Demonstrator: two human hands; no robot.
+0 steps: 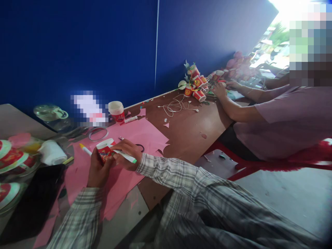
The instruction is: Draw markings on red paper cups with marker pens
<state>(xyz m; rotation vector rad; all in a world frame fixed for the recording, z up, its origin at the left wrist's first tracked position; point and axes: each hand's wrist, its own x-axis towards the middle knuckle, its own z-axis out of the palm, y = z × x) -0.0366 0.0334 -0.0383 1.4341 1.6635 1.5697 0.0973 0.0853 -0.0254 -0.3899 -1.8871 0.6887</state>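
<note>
A red and white paper cup (104, 151) is gripped in my left hand (98, 170), tilted over a sheet of pink paper (121, 193). My right hand (129, 154) closes around a white marker with a green end (127, 156), and its fingers are against the cup's side. Whether the marker's tip touches the cup is hidden by my fingers. Dark scissor handles (140, 147) lie just beyond my right hand. Left of the cup is a marker with a yellow end (85, 149), and behind it a roll of clear tape (98, 134).
Stacked paper cups (116, 111) and a white marker (131, 119) are near the blue wall. A black phone or tablet (32, 204), a white roll (53, 153) and a glass jug (50, 116) are at left. White earphones (172, 107) lie before decorated cups (197, 84). A co-worker (285, 121) sits at right.
</note>
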